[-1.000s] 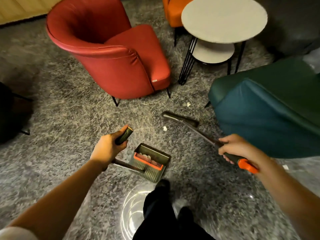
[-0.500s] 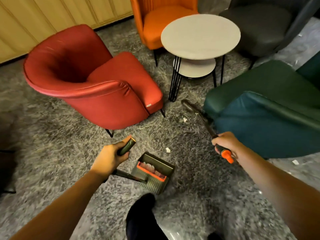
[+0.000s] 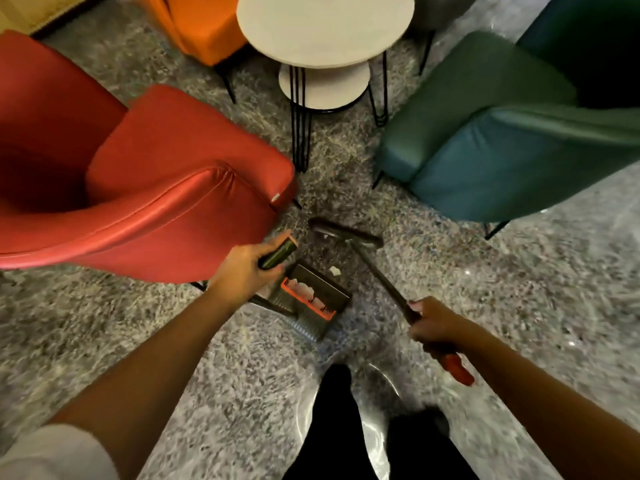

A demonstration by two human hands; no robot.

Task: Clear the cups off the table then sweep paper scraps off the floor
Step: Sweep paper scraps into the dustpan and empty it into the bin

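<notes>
My left hand (image 3: pixel 242 271) grips the dark handle of a dustpan (image 3: pixel 313 301), which rests on the speckled floor with pale scraps inside behind its orange comb. My right hand (image 3: pixel 434 325) holds the broom handle above its orange end. The broom head (image 3: pixel 343 232) lies on the floor just beyond the pan. One white paper scrap (image 3: pixel 334 270) sits between the broom head and the pan's mouth. The round table (image 3: pixel 325 26) at the top has no cups on it.
A red armchair (image 3: pixel 138 188) stands close on the left, a teal-green armchair (image 3: pixel 502 140) on the right, an orange chair (image 3: pixel 201 26) at the back. The table's black wire legs (image 3: pixel 299 133) stand ahead of the broom. My dark shoes (image 3: pixel 349 427) are below.
The view has tilted and moved closer between the chairs. The broom head has been drawn back from near the green chair to just beyond the pan, with a scrap now at the pan's mouth.
</notes>
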